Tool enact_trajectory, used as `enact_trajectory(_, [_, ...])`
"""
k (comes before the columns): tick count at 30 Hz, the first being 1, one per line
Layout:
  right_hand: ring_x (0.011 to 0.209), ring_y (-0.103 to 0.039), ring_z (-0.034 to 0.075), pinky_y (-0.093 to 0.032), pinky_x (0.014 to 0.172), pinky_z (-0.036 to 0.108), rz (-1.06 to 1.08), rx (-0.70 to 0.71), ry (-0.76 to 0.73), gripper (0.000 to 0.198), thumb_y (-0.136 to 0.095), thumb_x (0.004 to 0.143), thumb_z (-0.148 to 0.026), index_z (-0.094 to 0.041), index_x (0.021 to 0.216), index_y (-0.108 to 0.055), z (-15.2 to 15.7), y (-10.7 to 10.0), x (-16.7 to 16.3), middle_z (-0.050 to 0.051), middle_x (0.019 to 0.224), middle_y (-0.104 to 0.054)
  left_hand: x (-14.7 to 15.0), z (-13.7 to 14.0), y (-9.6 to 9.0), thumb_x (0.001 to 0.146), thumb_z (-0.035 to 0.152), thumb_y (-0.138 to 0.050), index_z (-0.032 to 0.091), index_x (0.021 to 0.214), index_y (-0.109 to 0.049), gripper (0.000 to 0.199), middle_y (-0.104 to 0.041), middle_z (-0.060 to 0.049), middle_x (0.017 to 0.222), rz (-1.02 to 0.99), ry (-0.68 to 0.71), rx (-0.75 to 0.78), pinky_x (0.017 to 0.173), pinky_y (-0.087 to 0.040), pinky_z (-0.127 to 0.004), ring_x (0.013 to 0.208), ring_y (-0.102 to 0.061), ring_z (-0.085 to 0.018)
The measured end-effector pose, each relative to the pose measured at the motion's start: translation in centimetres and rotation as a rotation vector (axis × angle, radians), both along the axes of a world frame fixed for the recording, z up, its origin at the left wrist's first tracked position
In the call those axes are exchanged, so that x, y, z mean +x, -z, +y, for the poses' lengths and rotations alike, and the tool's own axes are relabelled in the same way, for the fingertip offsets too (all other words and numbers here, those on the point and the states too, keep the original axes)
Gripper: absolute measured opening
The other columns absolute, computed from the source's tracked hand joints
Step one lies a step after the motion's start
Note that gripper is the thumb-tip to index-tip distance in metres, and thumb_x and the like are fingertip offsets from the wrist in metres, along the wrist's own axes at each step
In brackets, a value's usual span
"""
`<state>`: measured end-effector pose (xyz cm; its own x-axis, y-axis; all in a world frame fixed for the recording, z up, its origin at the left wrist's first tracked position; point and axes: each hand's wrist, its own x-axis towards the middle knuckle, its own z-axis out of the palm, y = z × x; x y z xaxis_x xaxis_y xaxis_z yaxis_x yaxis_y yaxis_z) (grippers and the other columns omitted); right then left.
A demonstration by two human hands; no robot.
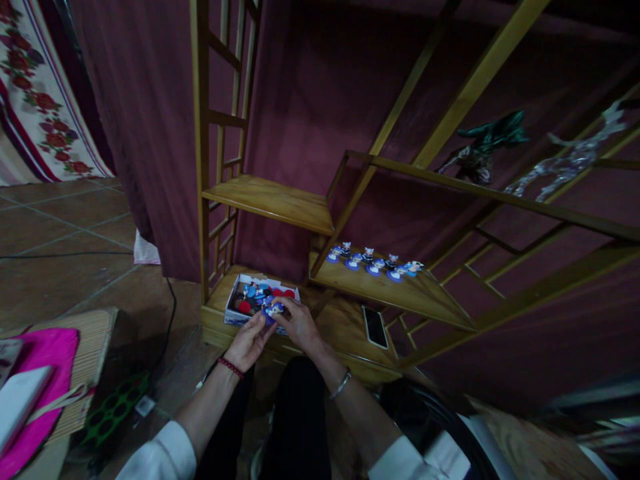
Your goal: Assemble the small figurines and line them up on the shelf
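Between my two hands is a small figurine (273,311) with purple and white colouring, held just over the near edge of an open box. My left hand (249,343) grips it from the left, wearing a red bracelet. From the right, the fingers of my right hand (299,325) close on it too; a silver bangle circles that wrist. Inside the white cardboard box (235,316) lie several more small figures and round pieces in red, blue and black. Several purple figurines (375,267) and black ones (369,255) stand in rows on the wooden shelf (400,292) to the right.
A phone (375,327) lies on the lowest board, right of the box. Higher up stand a dark green animal statue (483,150) and a clear glass one (560,163). A bare shelf board (270,200) juts out above the box. Wooden posts (201,153) frame the unit.
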<state>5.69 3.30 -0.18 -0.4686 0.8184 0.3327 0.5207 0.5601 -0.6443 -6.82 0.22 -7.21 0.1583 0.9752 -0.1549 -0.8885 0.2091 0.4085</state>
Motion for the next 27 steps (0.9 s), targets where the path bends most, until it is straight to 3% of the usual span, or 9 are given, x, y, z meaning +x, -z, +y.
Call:
enact_trajectory(8, [0.076, -0.053, 0.013, -0.041, 0.071, 0.025, 0.007, 0.025, 0.028, 0.022, -0.051, 0.071, -0.021, -0.024, 0.093, -0.056, 0.2, 0.7, -0.3, 0.000, 0.085, -0.059, 0.1, 0.0, 0.6, 0.072, 0.010, -0.057, 0.015, 0.094, -0.061, 0.023, -0.063, -0.003, 0.098, -0.031, -0.015, 0.002, 0.093, -0.037, -0.029, 0.091, -0.057, -0.012])
enact_trajectory(14, [0.074, -0.055, 0.013, -0.043, 0.070, 0.026, 0.027, 0.006, 0.160, 0.020, -0.052, 0.070, -0.027, -0.024, 0.090, -0.054, -0.1, 1.2, -0.7, -0.001, 0.085, -0.060, 0.0, 0.2, 1.0, 0.069, 0.011, -0.060, 0.017, 0.096, -0.060, 0.028, -0.063, -0.003, 0.099, 0.010, -0.033, -0.012, 0.093, -0.037, -0.029, 0.092, -0.057, -0.012])
enact_trajectory(20, [0.057, -0.054, 0.012, -0.041, 0.055, 0.022, -0.025, -0.061, 0.281, 0.023, -0.053, 0.068, -0.034, -0.025, 0.089, -0.054, -0.4, 1.3, -0.9, -0.003, 0.068, -0.059, -0.1, 0.2, 0.7, 0.067, 0.009, -0.062, 0.020, 0.100, -0.059, 0.036, -0.061, -0.002, 0.101, 0.049, -0.027, -0.005, 0.093, -0.037, -0.029, 0.094, -0.055, -0.013])
enact_trajectory(27, [0.055, -0.053, 0.011, -0.040, 0.052, 0.020, -0.012, -0.090, 0.289, 0.022, -0.054, 0.067, -0.035, -0.025, 0.087, -0.055, -0.5, 1.1, -0.9, -0.004, 0.065, -0.058, -0.2, 0.3, 0.7, 0.065, 0.009, -0.063, 0.022, 0.102, -0.058, 0.040, -0.060, -0.002, 0.105, 0.063, -0.024, 0.006, 0.094, -0.035, -0.031, 0.099, -0.053, -0.015])
